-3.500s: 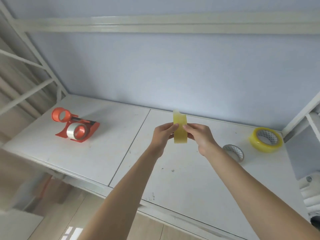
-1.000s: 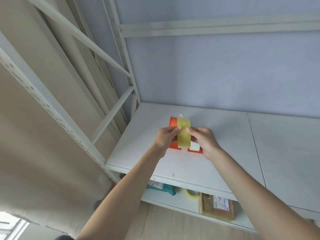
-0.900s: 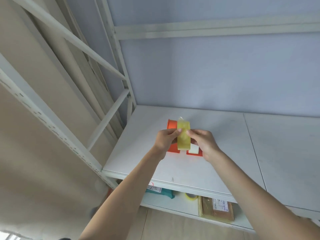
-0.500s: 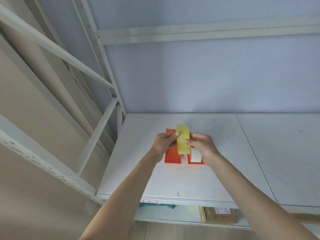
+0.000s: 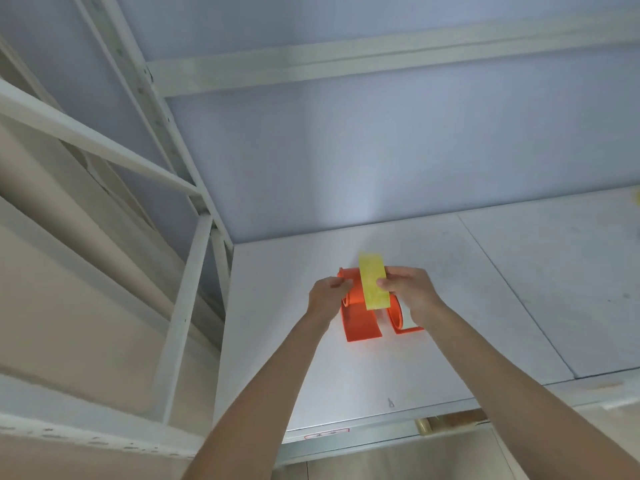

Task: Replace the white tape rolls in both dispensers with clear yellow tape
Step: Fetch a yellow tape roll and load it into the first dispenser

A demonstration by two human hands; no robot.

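Right hand [image 5: 408, 289]: fingers pinched yellow tape roll [image 5: 372, 281], held edge-on above orange dispenser [image 5: 362, 318].
Left hand [image 5: 327, 294]: fingers curled; hold unclear.

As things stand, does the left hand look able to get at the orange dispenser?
Probably yes: the left hand sits right beside the orange dispenser, nothing between them. The right hand pinches the yellow tape roll.
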